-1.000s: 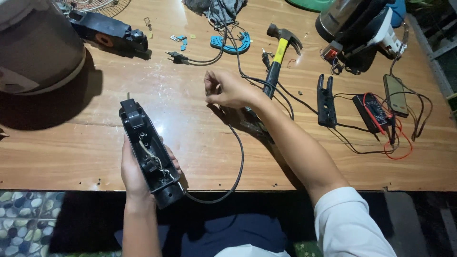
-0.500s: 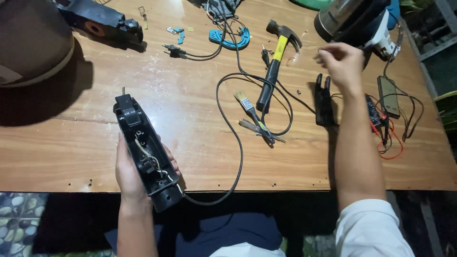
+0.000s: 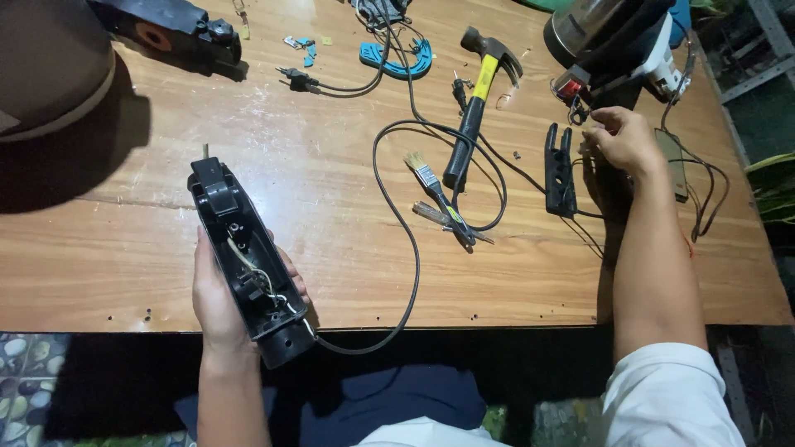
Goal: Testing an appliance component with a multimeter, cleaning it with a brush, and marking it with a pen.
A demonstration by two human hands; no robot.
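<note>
My left hand (image 3: 219, 302) wraps its fingers around the open black handle (image 3: 244, 261) at seven o'clock. My right hand (image 3: 625, 141) pinches small wires (image 3: 580, 112) at two o'clock; I should hold gently.

Housing (image 3: 244, 265) left, hammer (image 3: 476, 99) centre — clamp (image 3: 560, 170) right

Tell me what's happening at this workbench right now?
A person sits at a wooden table. The left hand grips an opened black appliance housing with its inner wires showing and a black cord trailing from it across the table. The right hand reaches to the far side, fingers at a small part beside a black clip-like piece. A hammer and a small brush lie between the hands.
</note>
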